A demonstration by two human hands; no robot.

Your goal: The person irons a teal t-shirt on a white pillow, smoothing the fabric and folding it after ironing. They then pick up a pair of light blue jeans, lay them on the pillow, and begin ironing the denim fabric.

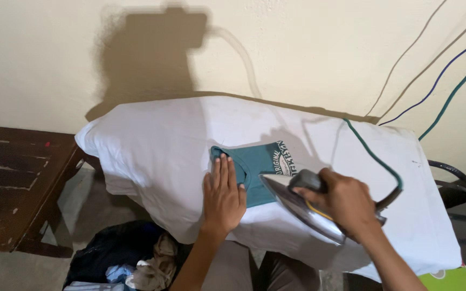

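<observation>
A small teal garment (258, 164) with a white printed patch lies folded on the white cloth-covered ironing surface (157, 145). My left hand (223, 195) lies flat with fingers together, pressing the garment's left edge. My right hand (346, 202) grips the dark handle of a metal clothes iron (303, 207). The iron is tilted, its shiny soleplate facing me and its tip over the garment's right part. A green cord (373, 156) runs from the iron's rear up toward the wall.
A dark wooden bench (17, 183) stands to the left. A dark bag of crumpled clothes (130, 261) sits on the floor below the front edge. Several cables (438, 75) hang along the cream wall at the right. A black hose (459, 178) lies at the right.
</observation>
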